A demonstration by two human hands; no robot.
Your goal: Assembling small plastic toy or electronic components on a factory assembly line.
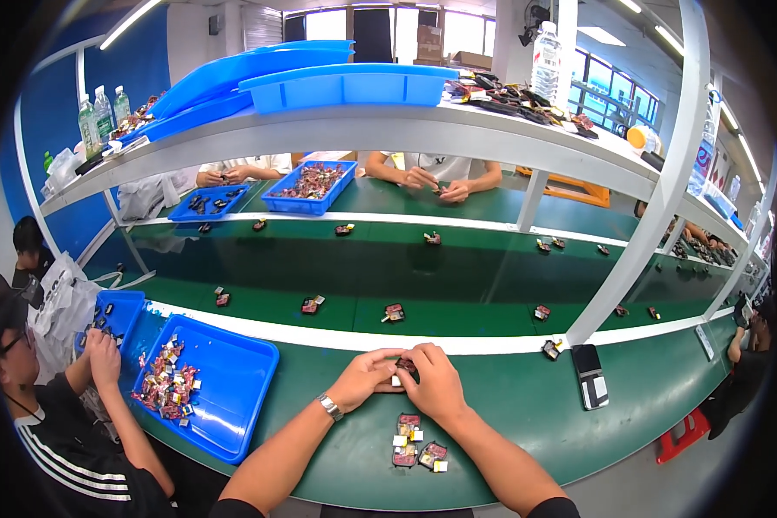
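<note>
Above the green bench [337,449], my left hand [359,380] and my right hand [436,387] meet, with fingers closed around a small dark electronic piece [406,366] that has a reddish board and a white tab. Fingers cover much of it. Just below my hands lie several similar pieces: a stack-like row [407,432] and a separate one [434,455], each in a dark case with red board and white and yellow bits. A metal-strap watch [330,407] sits on my left wrist.
At left, a blue tray [263,380] holds a heap of small reddish parts, beside a co-worker [60,432]. Beyond a white rail [354,343], spaced pieces lie on a green belt [475,319]. A black-and-white flat object [590,376] and shelf post [643,207] stand right.
</note>
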